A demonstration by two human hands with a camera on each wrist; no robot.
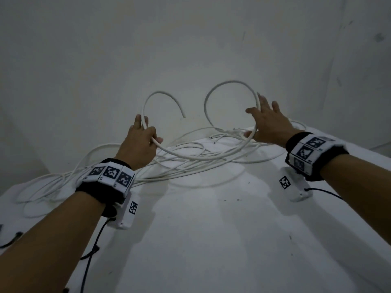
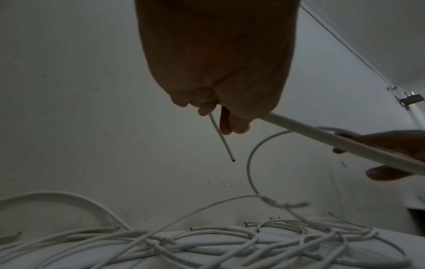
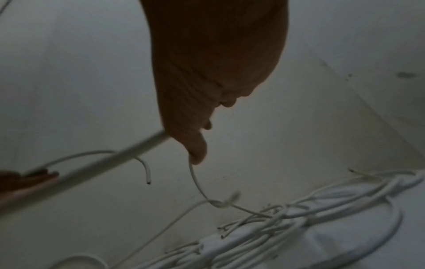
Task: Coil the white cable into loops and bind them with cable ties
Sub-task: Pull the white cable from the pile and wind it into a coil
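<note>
My left hand (image 1: pixel 143 138) grips the white cable (image 1: pixel 190 158) a short way from its cut end (image 1: pixel 184 116), which arcs up and over to the right. The left wrist view shows the fingers (image 2: pixel 207 107) curled round that cable and the end (image 2: pixel 232 160) hanging free. From there the cable sags across to my right hand (image 1: pixel 266 123), then rises in a round loop (image 1: pixel 229 81) above it. The right hand has straight, spread fingers, with the cable lying across its palm between thumb and fingers (image 2: pixel 345 143). The rest of the cable sprawls in a tangled pile (image 1: pixel 179 170).
The pile lies on a white table (image 1: pixel 211 240) set against a pale wall (image 1: pixel 190 39), and spreads to the table's left edge (image 1: pixel 42 187). Several cut cable ends (image 3: pixel 223 234) stick out of it. Thin black leads (image 1: pixel 93 250) trail from the wrist cameras at the near left.
</note>
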